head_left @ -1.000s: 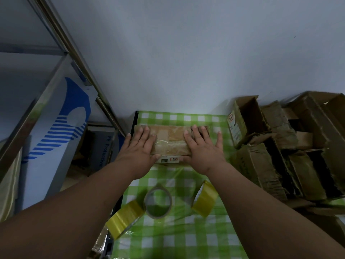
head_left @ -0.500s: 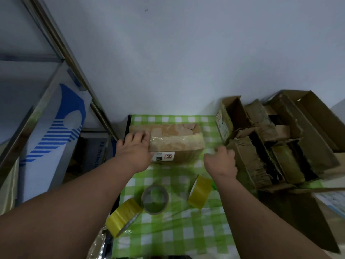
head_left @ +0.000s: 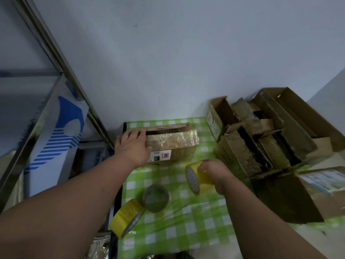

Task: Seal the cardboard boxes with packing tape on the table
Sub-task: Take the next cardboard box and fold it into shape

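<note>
My left hand (head_left: 133, 146) presses flat on the box (head_left: 172, 144); my right hand (head_left: 212, 171) grips the tape roll (head_left: 196, 177). The box may slide if my pressing weakens.

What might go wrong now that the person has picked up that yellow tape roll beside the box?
The box shows a dark open gap along its far top edge, and only the left hand rests on its left end, so it could slide or spring open during taping. The right hand grips the yellow tape roll with no loose end visible, so finding it one-handed may be fiddly. Another yellow roll sits at the table's left edge and might get knocked off.
</note>
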The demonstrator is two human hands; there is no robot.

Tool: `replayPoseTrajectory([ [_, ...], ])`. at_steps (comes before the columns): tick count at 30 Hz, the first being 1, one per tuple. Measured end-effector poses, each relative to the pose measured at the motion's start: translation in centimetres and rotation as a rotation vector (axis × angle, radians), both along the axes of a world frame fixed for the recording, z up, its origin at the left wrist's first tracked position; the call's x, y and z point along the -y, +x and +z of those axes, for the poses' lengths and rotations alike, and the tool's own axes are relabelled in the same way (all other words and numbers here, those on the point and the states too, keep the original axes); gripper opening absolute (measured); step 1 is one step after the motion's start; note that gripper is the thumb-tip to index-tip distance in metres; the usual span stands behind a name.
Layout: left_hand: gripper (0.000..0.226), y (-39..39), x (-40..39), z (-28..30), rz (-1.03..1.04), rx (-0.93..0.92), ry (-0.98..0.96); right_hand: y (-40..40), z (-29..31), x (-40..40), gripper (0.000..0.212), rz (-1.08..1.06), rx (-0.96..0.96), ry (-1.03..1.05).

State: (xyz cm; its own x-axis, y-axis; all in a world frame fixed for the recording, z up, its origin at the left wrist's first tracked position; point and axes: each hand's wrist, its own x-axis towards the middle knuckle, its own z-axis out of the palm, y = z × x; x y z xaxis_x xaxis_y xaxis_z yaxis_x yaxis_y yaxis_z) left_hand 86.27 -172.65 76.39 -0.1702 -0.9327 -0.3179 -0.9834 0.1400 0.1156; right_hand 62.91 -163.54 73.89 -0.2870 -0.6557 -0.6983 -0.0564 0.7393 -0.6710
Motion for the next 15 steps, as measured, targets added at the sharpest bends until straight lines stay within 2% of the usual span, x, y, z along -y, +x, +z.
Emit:
replayPoseTrajectory([
  [3, 0.06, -0.4, -0.2, 1.2, 0.041, -0.107, -0.07, -0.6, 2.0, 0.2, 0.057, -0.118, 0.218, -0.102],
  [6, 0.047, -1.4, -0.1, 2.7, 0.115, -0.296, -0.102, -0.8, 4.3, 0.6, 0.047, -0.088, 0.33, -0.251],
  [9, 0.035, -2.0, 0.0, 4.0, 0.222, -0.705, 0.057, -0.3, 6.2, 1.3, 0.047, -0.02, 0.389, -0.367],
  [11, 0.026, -2.2, -0.3, 5.0, 0.303, -0.952, 0.202, 0.1, 6.9, 1.9, 0.055, 0.03, 0.391, -0.421],
  [13, 0.018, -2.2, -0.7, 6.2, 0.352, -1.099, 0.298, 0.6, 7.6, 2.4, 0.057, 0.079, 0.382, -0.465],
  [15, 0.016, -2.1, -1.1, 7.3, 0.334, -1.189, 0.358, 1.0, 8.0, 2.8, 0.049, 0.123, 0.369, -0.495],
])
